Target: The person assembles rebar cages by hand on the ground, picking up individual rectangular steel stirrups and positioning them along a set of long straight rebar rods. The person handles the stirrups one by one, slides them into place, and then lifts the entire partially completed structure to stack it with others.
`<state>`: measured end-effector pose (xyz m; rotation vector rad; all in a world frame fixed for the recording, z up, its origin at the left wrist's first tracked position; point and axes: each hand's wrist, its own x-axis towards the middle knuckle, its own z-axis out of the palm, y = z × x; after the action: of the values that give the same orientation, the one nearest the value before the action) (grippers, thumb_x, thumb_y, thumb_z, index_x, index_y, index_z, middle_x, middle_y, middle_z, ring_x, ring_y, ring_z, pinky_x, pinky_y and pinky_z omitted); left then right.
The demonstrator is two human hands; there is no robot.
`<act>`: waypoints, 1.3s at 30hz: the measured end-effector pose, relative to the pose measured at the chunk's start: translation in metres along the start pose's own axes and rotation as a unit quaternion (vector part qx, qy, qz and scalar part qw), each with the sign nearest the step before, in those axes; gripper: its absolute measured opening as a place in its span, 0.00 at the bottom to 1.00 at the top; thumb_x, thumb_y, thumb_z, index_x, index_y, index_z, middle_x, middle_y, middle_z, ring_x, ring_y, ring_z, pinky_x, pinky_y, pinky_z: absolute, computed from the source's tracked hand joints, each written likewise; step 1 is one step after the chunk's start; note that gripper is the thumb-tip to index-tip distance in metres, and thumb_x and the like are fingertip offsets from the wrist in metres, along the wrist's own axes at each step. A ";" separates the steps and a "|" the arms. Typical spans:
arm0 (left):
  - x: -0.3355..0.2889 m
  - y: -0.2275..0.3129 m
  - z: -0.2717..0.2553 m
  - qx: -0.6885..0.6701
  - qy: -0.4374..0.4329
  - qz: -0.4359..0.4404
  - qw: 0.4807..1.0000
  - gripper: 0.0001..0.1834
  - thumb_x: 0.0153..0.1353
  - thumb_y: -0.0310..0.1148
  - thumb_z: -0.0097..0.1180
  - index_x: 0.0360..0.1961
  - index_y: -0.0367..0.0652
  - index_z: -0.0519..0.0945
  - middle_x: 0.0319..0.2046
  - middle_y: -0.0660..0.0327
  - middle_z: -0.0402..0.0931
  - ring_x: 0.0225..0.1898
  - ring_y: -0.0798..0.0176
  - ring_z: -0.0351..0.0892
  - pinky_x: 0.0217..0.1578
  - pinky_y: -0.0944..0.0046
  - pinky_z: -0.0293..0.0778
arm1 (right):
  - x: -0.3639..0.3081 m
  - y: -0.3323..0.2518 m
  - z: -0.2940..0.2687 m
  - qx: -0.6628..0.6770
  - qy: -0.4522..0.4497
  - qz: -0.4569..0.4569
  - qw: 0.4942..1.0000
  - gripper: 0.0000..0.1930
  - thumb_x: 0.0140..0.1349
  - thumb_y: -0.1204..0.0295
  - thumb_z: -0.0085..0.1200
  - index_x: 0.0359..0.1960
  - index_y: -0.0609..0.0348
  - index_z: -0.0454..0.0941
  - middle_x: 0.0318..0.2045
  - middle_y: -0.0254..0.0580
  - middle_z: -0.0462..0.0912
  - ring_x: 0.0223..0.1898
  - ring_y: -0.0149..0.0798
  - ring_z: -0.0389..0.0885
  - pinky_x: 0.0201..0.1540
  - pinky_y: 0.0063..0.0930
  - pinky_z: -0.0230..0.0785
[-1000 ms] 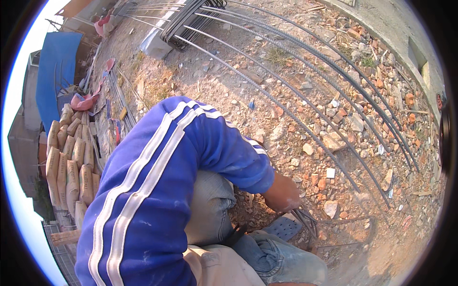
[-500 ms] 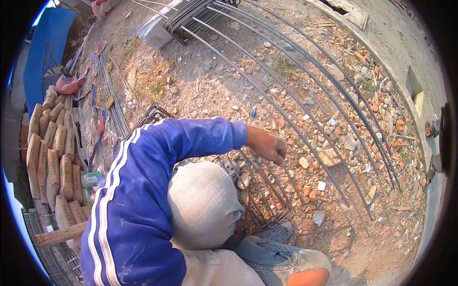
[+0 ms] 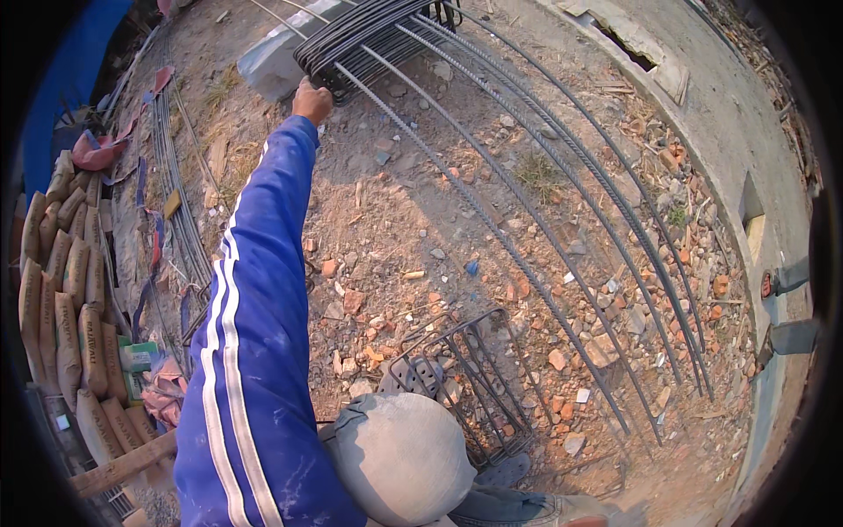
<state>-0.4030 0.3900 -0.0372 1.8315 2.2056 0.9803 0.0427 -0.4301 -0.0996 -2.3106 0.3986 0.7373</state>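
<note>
My left hand reaches far forward at the end of my blue, white-striped sleeve. Its fingers are curled at the near left corner of a stack of bent steel stirrups; their tips are partly hidden there. Long ribbed steel bars run out from under the stack and curve away to the right. On the rubble nearer me lie several loose rectangular stirrups. A rounded shape in pale cloth, which looks like my bent knee, covers part of them. My right hand is out of sight.
A pale block stands under the bars by the stack. Brown paper bags are piled at left near a wooden plank. Thin rods lie at far left. A concrete wall borders the right, with broken bricks before it.
My left hand has moved from above the loose stirrups on the ground to the stack at the top, and the arm has straightened. The view has shifted slightly.
</note>
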 end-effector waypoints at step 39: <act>-0.495 0.161 -0.101 -0.141 -0.647 0.538 0.522 0.34 0.50 0.37 0.72 0.58 0.42 0.73 0.55 0.50 0.74 0.54 0.43 0.75 0.53 0.48 0.72 | -0.059 0.001 -0.200 0.353 0.195 -0.068 0.912 0.14 0.68 0.62 0.55 0.40 0.63 0.80 0.17 0.26 0.69 0.18 0.22 0.67 0.20 0.21 0.63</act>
<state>-0.1840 -0.0923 -0.0247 2.2833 -0.0688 -0.2252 0.0747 -0.5619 0.0587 -1.7457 0.5654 0.0187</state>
